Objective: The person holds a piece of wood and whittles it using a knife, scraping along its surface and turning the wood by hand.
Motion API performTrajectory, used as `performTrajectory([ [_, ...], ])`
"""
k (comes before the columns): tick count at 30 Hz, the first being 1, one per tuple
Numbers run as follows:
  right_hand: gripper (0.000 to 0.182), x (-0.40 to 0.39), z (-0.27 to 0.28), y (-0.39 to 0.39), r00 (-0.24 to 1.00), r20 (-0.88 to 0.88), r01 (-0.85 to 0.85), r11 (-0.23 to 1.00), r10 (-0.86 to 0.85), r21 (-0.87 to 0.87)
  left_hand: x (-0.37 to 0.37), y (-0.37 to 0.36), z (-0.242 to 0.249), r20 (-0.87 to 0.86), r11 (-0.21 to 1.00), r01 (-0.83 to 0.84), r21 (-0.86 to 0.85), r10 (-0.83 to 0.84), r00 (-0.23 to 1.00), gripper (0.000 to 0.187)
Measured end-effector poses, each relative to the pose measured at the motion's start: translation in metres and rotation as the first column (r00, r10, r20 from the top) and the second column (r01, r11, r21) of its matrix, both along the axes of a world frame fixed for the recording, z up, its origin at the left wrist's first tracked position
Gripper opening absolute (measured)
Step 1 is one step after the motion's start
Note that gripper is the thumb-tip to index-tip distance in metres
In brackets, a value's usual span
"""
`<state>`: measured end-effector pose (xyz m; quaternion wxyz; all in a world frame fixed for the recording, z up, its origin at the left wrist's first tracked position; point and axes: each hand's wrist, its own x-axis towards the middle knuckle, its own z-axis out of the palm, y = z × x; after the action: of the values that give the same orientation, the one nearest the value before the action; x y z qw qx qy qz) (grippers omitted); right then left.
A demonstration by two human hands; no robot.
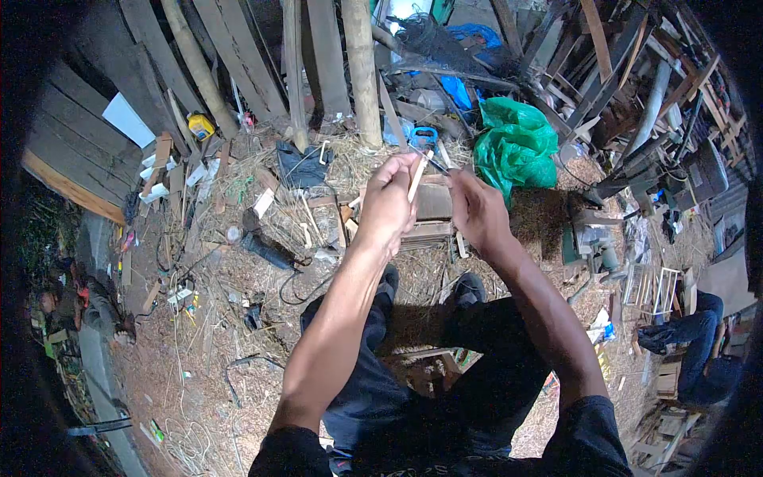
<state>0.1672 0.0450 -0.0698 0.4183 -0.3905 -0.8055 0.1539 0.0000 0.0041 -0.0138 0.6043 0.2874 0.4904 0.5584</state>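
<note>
My left hand [387,203] is closed around a short, pale wooden stick [416,180] that points up and away from me. Thumb and fingers of my right hand [479,208] pinch a thin, dark, pen-like tool [438,166]. Its light-coloured tip meets the upper end of the stick; the tool's exact kind cannot be made out. Both hands are raised in front of me, above a low wooden block [433,203]. Just beyond the fingertips is a blue handle [423,137], partly overlapped by the work.
A green plastic bag [517,143] lies beyond my right hand. On the shavings-covered ground to the left are a dark corded power tool [266,250] and a black plastic bag [302,164]. Upright boards and a pole [362,75] stand ahead. Another person's jeans-clad leg [698,342] is at far right.
</note>
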Motion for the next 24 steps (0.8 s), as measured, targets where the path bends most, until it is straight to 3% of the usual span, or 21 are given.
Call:
performTrajectory([
  [1,0.015,0.001,-0.001,0.002,0.999,-0.034,-0.034,0.999,0.033,-0.024,0.0,0.001,0.0,0.01,1.0,-0.005,-0.005,0.005,1.0,0.023],
  [2,0.013,0.004,0.001,0.006,0.983,-0.116,-0.16,0.968,0.14,-0.193,0.0,0.003,-0.003,0.065,1.0,0.015,-0.028,-0.013,0.998,0.024],
  [4,0.015,0.013,0.014,0.012,0.9,-0.326,-0.42,0.78,0.29,-0.464,-0.005,0.009,-0.007,0.168,0.996,0.061,-0.068,-0.049,0.985,0.025],
  [7,0.02,0.02,0.029,0.012,0.792,-0.608,-0.435,0.746,0.052,-0.504,-0.009,0.014,-0.006,0.259,0.991,0.127,0.037,-0.132,0.957,0.029],
  [12,0.017,0.009,0.017,0.016,0.924,-0.378,-0.154,0.96,0.057,-0.233,-0.017,0.018,-0.002,0.447,0.975,0.219,0.047,-0.216,0.868,0.031],
  [15,0.015,0.01,0.037,0.005,0.998,-0.062,-0.007,0.95,-0.014,-0.313,-0.023,0.021,-0.007,0.494,0.972,0.231,0.037,-0.218,0.841,0.031],
  [16,0.009,0.008,0.032,0.006,0.993,-0.115,-0.049,0.987,0.031,-0.155,-0.022,0.021,-0.007,0.497,0.977,0.213,0.023,-0.197,0.845,0.03],
  [22,0.012,0.005,0.023,0.013,1.0,0.007,0.011,0.997,-0.012,0.076,-0.022,0.022,-0.013,0.521,0.976,0.217,0.031,-0.201,0.83,0.029],
  [24,0.013,0.004,0.03,0.007,0.998,0.045,0.043,0.998,-0.045,0.037,-0.023,0.025,-0.017,0.54,0.972,0.231,0.035,-0.213,0.814,0.029],
])
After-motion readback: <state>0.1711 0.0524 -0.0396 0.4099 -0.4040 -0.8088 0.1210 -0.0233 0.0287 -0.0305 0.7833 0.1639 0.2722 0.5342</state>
